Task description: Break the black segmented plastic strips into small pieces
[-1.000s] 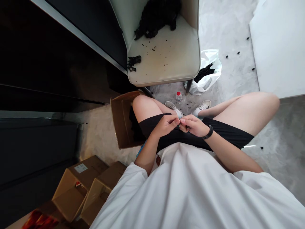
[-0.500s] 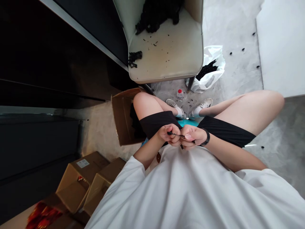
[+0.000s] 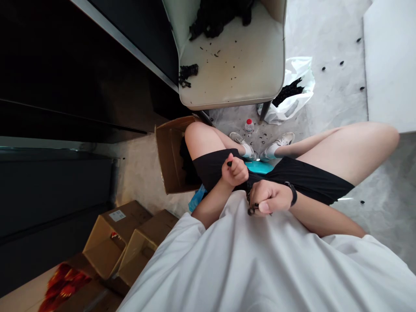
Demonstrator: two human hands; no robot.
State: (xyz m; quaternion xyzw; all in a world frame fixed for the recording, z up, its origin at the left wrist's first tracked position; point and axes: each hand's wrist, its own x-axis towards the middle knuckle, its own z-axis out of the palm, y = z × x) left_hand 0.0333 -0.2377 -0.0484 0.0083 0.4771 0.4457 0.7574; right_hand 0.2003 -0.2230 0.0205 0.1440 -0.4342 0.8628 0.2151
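head view: left hand [image 3: 234,170] closed in a fist over the lap, grip pinching a small black piece [image 3: 229,164] that pokes out by the thumb; right hand [image 3: 270,198] curled just beside it, grip pinching dark strips [image 3: 253,209] between thumb and fingers, in front of the white shirt [image 3: 253,260]. black clump [image 3: 214,19] and crumbs on the chair [image 3: 240,65], white bag [image 3: 297,104] with black stuff on the floor [image 3: 328,95] next to it, open box [image 3: 169,164] by the left knee.

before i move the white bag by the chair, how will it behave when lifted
The white bag looks thin and crumpled, so it will probably be floppy. Its mouth is open over the dark pieces, so some might spill if it tips.
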